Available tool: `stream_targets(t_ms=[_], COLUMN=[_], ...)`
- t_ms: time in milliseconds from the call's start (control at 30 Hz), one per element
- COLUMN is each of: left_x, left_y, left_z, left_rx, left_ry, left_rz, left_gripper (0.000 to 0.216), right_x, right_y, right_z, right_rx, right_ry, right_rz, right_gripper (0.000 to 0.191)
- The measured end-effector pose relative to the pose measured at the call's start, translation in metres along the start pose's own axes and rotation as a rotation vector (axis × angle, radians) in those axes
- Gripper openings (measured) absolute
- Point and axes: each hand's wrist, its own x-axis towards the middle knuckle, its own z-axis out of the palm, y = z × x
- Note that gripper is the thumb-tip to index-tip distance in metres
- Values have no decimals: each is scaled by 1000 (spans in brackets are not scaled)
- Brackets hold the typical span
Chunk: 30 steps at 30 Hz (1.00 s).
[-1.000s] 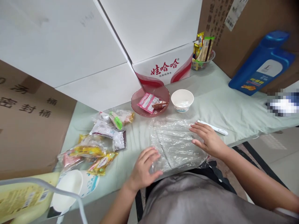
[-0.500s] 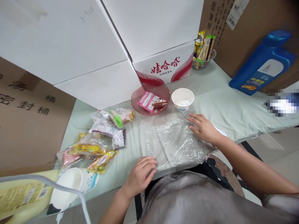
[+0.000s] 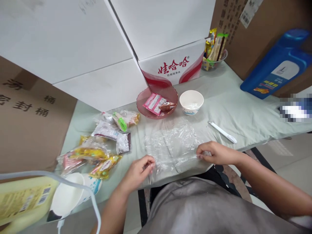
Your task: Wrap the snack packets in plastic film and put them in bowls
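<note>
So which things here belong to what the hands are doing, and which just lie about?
In use:
- clear, crinkled plastic film, left hand and right hand at its edges

Probably lying about:
- slim white plastic tool
- round pink scalloped bowl
- white paper cup
- blue plastic bottle

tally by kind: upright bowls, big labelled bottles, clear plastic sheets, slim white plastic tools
Bowls: 3 (pink translucent round bowl, white paper bowl, clear round bowl)
Bottles: 2 (blue plastic bottle, pale yellow plastic bottle)
Sheets: 1 (clear crinkled plastic sheet)
Tools: 1 (slim white plastic tool)
Total: 7
</note>
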Motion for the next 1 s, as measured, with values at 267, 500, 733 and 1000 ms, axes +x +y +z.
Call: stream_targets(t_ms=[267, 500, 733, 1000], left_x=[46, 69, 64, 75], left_y=[-10, -27, -5, 17], left_z=[-9, -2, 9, 62], left_rx=[-121, 102, 585, 815], left_ry=[496, 650, 986, 262], left_rz=[-127, -187, 96, 338], left_gripper=[42, 46, 25, 65], right_x=[58, 88, 91, 82], right_y=[12, 23, 28, 32], right_z=[8, 19, 30, 8], right_rx=[214, -437, -595, -680], right_ry=[519, 672, 671, 728], right_rz=[185, 290, 295, 326], right_gripper=[31, 40, 40, 43])
